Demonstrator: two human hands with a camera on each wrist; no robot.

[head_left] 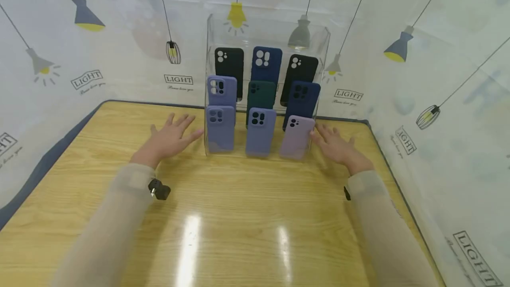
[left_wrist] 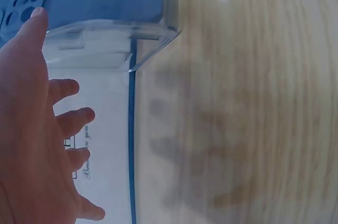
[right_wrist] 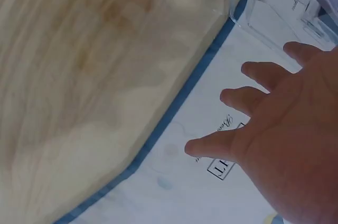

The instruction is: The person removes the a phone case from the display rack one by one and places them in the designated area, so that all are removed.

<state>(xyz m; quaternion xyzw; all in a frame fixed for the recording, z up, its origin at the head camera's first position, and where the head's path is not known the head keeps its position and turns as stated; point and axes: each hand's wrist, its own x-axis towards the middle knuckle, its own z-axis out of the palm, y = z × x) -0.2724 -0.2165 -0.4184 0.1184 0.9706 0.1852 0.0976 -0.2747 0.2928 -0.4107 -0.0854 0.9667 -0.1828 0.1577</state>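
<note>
In front of you: yellowish wood-grain bench (head_left: 223, 194), glossy. Two white glare streaks (head_left: 188, 249) on the part nearest you. Dark blue edging (head_left: 32, 180) along your bench's left, back and right sides. White wall covering (head_left: 131, 65) faces you and carries on down both sides, faint pastel blotches, slight creases. You've got printed hanging lamps (head_left: 87, 14) on thin dark cords, grey, blue, yellow; some caged bulbs (head_left: 173, 52). Boxed "LIGHT" labels (head_left: 178, 79), small script underneath.
</note>
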